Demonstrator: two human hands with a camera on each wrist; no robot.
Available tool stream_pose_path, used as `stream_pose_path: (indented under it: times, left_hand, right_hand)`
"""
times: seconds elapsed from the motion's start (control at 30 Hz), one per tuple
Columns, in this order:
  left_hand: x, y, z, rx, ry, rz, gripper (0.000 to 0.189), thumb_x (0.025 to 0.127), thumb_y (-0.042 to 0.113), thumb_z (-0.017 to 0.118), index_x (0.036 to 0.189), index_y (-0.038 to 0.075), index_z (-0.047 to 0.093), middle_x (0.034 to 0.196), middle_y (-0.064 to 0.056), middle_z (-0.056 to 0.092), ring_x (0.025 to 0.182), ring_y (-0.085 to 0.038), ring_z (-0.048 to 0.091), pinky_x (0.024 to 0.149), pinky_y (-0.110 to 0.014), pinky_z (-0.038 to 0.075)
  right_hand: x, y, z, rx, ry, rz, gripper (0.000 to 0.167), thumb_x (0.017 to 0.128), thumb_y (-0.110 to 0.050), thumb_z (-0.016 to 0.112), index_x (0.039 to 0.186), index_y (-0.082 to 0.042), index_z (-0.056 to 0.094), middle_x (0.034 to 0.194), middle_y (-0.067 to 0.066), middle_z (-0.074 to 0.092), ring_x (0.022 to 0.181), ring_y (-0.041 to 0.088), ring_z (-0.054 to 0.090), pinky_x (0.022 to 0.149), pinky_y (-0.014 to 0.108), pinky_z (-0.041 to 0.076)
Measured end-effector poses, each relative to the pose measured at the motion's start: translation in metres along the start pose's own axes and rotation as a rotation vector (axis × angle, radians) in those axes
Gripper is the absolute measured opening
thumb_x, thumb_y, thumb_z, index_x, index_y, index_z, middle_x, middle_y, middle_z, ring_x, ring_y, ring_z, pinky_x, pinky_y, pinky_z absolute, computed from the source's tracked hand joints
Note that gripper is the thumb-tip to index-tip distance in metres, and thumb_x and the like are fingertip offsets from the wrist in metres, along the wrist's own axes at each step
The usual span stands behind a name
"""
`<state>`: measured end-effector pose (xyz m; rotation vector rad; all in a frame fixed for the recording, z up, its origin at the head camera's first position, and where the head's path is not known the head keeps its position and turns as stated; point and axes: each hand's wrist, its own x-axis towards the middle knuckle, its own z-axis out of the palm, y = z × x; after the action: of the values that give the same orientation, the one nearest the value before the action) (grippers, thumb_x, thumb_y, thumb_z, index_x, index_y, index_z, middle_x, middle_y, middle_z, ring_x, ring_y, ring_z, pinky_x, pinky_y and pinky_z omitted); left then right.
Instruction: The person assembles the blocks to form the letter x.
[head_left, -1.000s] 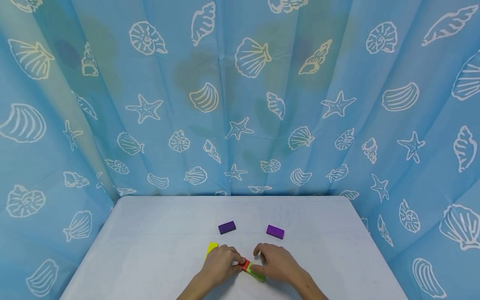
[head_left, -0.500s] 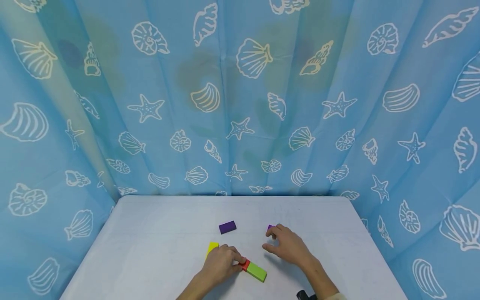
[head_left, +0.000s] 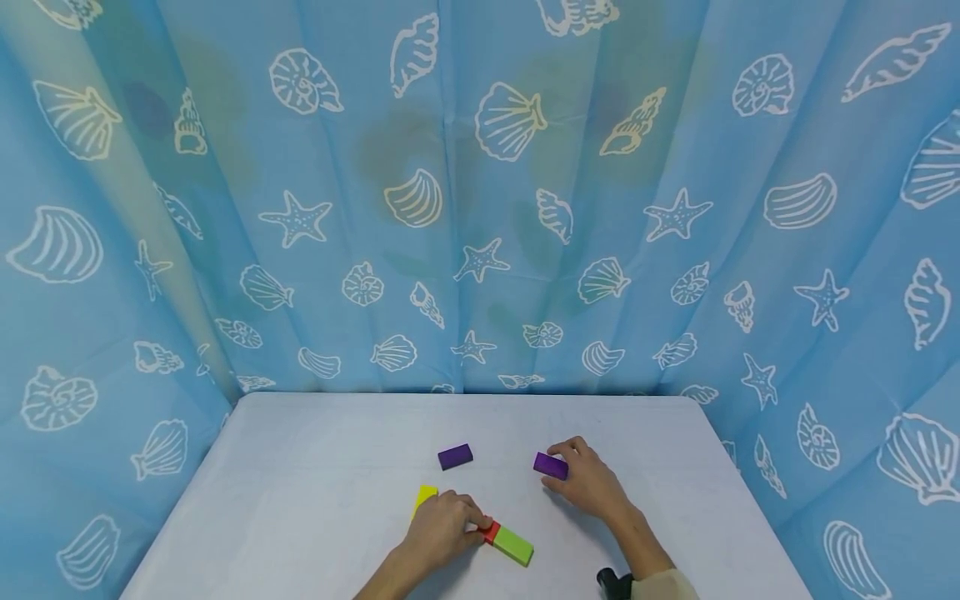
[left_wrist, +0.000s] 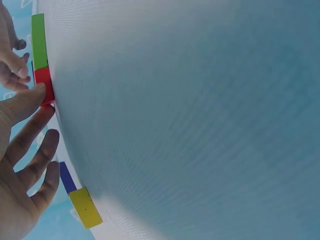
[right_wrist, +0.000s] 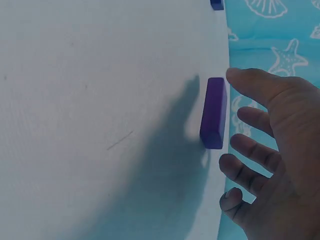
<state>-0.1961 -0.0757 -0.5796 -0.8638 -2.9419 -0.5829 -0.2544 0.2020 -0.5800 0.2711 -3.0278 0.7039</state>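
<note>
My left hand (head_left: 442,532) holds a red block (head_left: 490,531) between thumb and index finger; its other fingers are spread in the left wrist view. A light green block (head_left: 514,546) lies end to end with the red one. Partly behind the left hand is a yellow block (head_left: 425,495). My right hand (head_left: 588,482) reaches around the right end of a purple block (head_left: 551,466), thumb on the near side and fingers on the far side. In the right wrist view, a gap shows between these fingers and the purple block (right_wrist: 214,114), which lies on the table.
A dark purple block (head_left: 455,457) lies farther back, left of the purple one. The white table (head_left: 315,483) ends at a blue shell-patterned curtain (head_left: 480,200). Near the right wrist are a black object (head_left: 613,582) and a beige sleeve (head_left: 663,586).
My right hand has left the green block and moved away and to the right, to the purple block. My left hand stays on the red block.
</note>
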Motion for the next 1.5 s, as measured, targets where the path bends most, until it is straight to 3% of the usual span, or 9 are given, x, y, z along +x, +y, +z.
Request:
stream_pose_path:
  times: [0.43, 0.97, 1.27, 1.5]
  left_hand:
    - [0.0006, -0.0015, 0.0033, -0.008, -0.014, -0.006, 0.019, 0.079, 0.027, 0.086, 0.098, 0.030, 0.082, 0.093, 0.017, 0.073, 0.080, -0.004, 0.057, 0.068, -0.023, 0.045]
    - [0.0017, -0.0015, 0.0021, -0.008, -0.012, -0.008, 0.018, 0.080, 0.028, 0.086, 0.097, 0.030, 0.083, 0.094, 0.017, 0.073, 0.078, -0.003, 0.057, 0.065, -0.021, 0.044]
    - [-0.0012, 0.0002, 0.0017, 0.015, 0.030, 0.005, 0.018, 0.078, 0.027, 0.086, 0.096, 0.030, 0.083, 0.093, 0.017, 0.073, 0.077, -0.002, 0.057, 0.063, -0.021, 0.044]
    - [-0.0010, -0.0002, 0.0023, 0.008, 0.025, 0.005, 0.018, 0.079, 0.027, 0.086, 0.096, 0.030, 0.083, 0.094, 0.017, 0.073, 0.078, -0.003, 0.057, 0.064, -0.021, 0.044]
  right_hand:
    - [0.0037, 0.0096, 0.0087, 0.017, -0.057, 0.065, 0.056, 0.085, -0.034, 0.080, 0.134, -0.017, 0.061, 0.126, 0.012, 0.056, 0.110, 0.028, 0.059, 0.096, 0.052, 0.051]
    - [0.0061, 0.0058, 0.0066, -0.027, -0.042, 0.033, 0.042, 0.089, -0.025, 0.077, 0.128, -0.015, 0.065, 0.114, 0.010, 0.058, 0.102, 0.026, 0.061, 0.091, 0.050, 0.054]
    - [0.0047, 0.0046, 0.0076, -0.014, -0.029, 0.034, 0.040, 0.090, -0.025, 0.075, 0.128, -0.015, 0.065, 0.115, 0.010, 0.059, 0.102, 0.026, 0.060, 0.091, 0.050, 0.054]
    - [0.0041, 0.0060, 0.0088, -0.017, -0.028, 0.031, 0.041, 0.090, -0.025, 0.075, 0.128, -0.015, 0.065, 0.114, 0.010, 0.059, 0.101, 0.025, 0.060, 0.090, 0.050, 0.055]
